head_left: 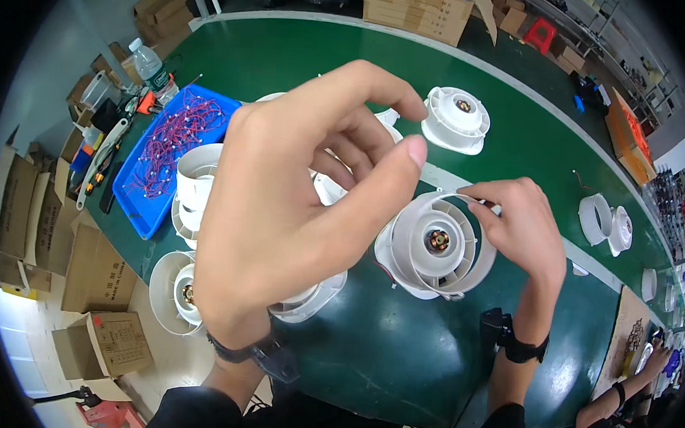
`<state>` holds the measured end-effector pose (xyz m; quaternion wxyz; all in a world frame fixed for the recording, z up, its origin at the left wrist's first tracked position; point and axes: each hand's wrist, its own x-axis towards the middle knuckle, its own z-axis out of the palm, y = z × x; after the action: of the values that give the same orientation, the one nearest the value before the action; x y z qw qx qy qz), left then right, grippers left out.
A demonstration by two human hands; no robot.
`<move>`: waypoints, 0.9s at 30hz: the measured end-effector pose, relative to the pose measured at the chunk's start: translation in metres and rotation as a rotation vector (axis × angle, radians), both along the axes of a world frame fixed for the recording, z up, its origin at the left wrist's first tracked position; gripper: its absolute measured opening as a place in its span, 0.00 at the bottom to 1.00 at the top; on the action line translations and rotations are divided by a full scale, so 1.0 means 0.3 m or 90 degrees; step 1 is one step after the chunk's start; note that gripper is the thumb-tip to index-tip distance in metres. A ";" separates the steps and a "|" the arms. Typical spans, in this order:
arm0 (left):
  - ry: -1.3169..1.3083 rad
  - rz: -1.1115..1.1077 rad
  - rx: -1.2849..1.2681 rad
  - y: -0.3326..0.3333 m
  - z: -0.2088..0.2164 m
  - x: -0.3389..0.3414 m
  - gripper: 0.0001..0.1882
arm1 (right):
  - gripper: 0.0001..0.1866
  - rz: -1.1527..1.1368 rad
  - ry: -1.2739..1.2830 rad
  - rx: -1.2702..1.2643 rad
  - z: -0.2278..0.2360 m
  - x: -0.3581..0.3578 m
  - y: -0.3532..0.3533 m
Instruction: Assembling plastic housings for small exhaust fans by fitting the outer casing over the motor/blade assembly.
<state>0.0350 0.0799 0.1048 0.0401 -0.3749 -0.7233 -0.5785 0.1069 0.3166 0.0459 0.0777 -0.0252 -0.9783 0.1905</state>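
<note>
Close to the camera, my left hand [288, 203] is raised over the table, its thumb and index finger apart and the others curled. Nothing shows between its fingers. My right hand [518, 225] pinches the upper right rim of a white fan housing [472, 278], a round ring with a copper-wound motor core [437, 241] at its centre. This housing stands at the middle of the green table. Behind my left hand are more white housings, partly hidden; one at the left [163, 293] also shows a copper winding. Another white housing [456, 120] lies farther back.
At the left, a blue tray [142, 217] holds tangled red wires [178, 137], beside a water bottle [149, 65] and several hand tools. More white parts [595, 219] lie at the right. Cardboard boxes [100, 266] flank the table. A co-worker's arm [609, 399] reaches in at lower right.
</note>
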 end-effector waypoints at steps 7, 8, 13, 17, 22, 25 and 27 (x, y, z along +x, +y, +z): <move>0.014 -0.141 -0.137 -0.008 -0.007 -0.005 0.27 | 0.16 0.026 0.422 -0.050 0.139 0.144 -0.038; 0.015 -0.145 -0.131 0.008 -0.017 0.002 0.27 | 0.16 0.024 0.423 -0.043 0.136 0.156 -0.036; 0.060 -0.286 -0.094 0.039 -0.006 0.060 0.50 | 0.17 -0.016 0.441 -0.197 0.118 0.136 -0.067; 0.062 -0.256 -0.087 0.046 -0.021 0.058 0.48 | 0.16 -0.081 0.538 -0.204 0.096 0.123 -0.067; -0.052 -0.269 -0.023 0.058 -0.009 0.067 0.46 | 0.15 -0.162 0.704 -0.073 0.124 0.171 -0.061; 0.002 -0.297 -0.007 0.045 -0.004 0.070 0.40 | 0.14 -0.149 0.740 -0.046 0.137 0.189 -0.077; -0.036 -0.384 -0.102 0.028 0.017 0.074 0.33 | 0.14 -0.108 0.734 -0.030 0.137 0.197 -0.078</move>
<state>0.0572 0.0884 0.1099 -0.1829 -0.5584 -0.6236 -0.5156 0.1659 0.2933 0.0870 0.6118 0.0028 -0.7682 0.1884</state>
